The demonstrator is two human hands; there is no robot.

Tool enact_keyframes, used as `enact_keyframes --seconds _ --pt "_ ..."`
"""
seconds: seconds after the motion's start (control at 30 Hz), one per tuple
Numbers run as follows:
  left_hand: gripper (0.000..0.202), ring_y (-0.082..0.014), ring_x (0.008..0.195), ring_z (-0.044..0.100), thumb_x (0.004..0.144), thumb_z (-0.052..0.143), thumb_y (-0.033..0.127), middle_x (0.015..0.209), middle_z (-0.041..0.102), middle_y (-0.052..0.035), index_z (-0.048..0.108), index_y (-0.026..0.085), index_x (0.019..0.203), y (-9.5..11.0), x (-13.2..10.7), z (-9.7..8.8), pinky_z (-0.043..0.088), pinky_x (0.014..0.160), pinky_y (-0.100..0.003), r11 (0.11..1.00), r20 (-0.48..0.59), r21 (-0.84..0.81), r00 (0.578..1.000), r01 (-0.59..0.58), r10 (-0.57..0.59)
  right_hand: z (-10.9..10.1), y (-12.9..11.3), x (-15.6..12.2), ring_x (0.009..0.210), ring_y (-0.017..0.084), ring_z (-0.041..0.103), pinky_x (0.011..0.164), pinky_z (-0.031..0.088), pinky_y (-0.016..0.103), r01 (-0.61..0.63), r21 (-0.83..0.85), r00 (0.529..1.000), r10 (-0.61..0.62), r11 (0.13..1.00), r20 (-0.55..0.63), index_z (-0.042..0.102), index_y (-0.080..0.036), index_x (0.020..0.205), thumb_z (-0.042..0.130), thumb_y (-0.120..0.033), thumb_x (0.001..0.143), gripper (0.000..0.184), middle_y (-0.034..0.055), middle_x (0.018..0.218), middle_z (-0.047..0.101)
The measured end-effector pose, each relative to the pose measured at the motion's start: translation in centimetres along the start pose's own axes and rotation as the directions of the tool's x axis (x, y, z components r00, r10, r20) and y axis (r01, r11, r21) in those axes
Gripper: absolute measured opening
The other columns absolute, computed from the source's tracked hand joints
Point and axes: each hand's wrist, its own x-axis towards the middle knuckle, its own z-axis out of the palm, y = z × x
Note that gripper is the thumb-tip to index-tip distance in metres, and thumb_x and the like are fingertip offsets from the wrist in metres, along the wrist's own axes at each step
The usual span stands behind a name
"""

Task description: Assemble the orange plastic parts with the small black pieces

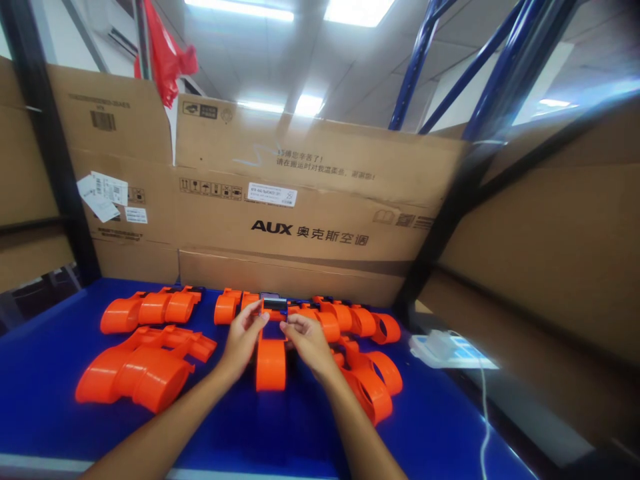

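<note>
Both my hands meet over an orange plastic part that lies on the blue table. My left hand pinches its far end from the left. My right hand pinches it from the right, fingers curled. Between the fingertips sits a small dark piece at the top of the part. Several more orange parts lie around: a pair at the far left, a larger stack at the near left, and a row behind and right of my hands.
Brown cardboard boxes printed AUX form a wall behind the table, with more cardboard on the right. A white device with a white cable lies at the table's right edge. Black and blue rack posts stand around.
</note>
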Motion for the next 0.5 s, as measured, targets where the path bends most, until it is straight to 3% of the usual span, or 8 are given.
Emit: enact_keyframes --seconds 0.23,0.5 --pt "0.049 -0.0269 0.112 0.064 0.075 0.079 0.042 0.118 0.072 -0.0101 0.071 0.018 0.117 1.1 -0.2 0.3 0.044 0.100 -0.037 0.998 0.056 -0.050 0.997 0.046 -0.044 0.1 -0.2 -0.3 0.050 0.014 0.056 0.050 0.053 0.028 0.004 -0.001 0.999 -0.004 1.000 0.045 0.066 -0.019 0.073 0.079 -0.054 0.068 0.038 -0.0024 0.057 0.058" --pt "0.037 -0.0197 0.082 0.064 0.073 0.080 0.046 0.091 0.074 -0.0053 0.076 0.014 0.093 1.7 -0.2 0.3 0.047 0.075 -0.027 0.996 0.075 -0.033 0.994 0.078 -0.075 0.2 0.3 -0.2 0.049 0.013 0.053 0.051 0.051 0.027 0.015 -0.057 0.997 -0.010 0.998 0.073 0.062 -0.020 0.067 0.071 -0.049 0.075 0.032 -0.0035 0.054 0.054"
